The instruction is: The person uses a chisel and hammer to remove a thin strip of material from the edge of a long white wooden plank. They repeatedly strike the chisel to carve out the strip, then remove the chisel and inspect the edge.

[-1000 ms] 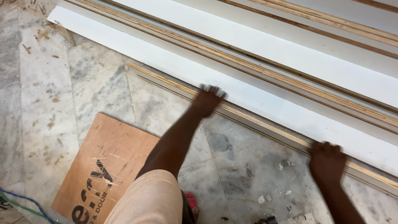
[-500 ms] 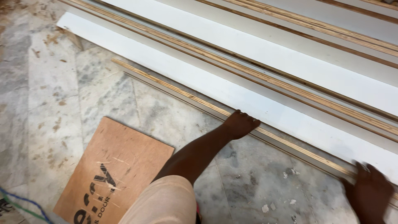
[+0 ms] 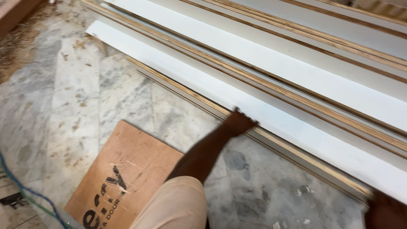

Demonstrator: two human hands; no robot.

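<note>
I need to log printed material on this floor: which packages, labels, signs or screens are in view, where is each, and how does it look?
Printed brown board: flat on the marble floor at lower left, beside the person's knee; rectangular, reddish-brown, with dark lettering partly scuffed.
Small dark-printed scrap: at the left edge by a blue cable; too cut off to identify.
No screens or signs.

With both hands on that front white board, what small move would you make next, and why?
Probably firm up the right hand's grip first. The left hand already clasps the near edge of the white board, but the right hand sits at the frame's corner, barely visible, and the long board lies stacked on other strips.
</note>
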